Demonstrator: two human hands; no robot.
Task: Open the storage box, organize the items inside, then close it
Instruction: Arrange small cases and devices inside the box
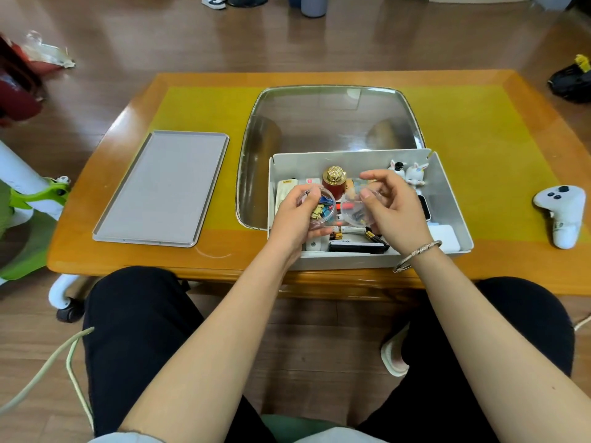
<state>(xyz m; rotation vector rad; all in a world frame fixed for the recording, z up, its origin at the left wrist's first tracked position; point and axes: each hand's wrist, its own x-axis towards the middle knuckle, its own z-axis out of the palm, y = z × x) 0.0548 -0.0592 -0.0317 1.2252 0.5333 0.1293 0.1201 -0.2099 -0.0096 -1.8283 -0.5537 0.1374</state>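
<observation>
Far left on the table: flat grey lid, set square, near the front edge, a strip of bare yellow mat between it and the steel tray. Next, open storage box at the front edge, partly overlapping the tray. Above the box, left hand curled around a clear round tub of small clips; right hand pinching a clear lid beside it. Far right, white game controller, well apart from the box.
</observation>
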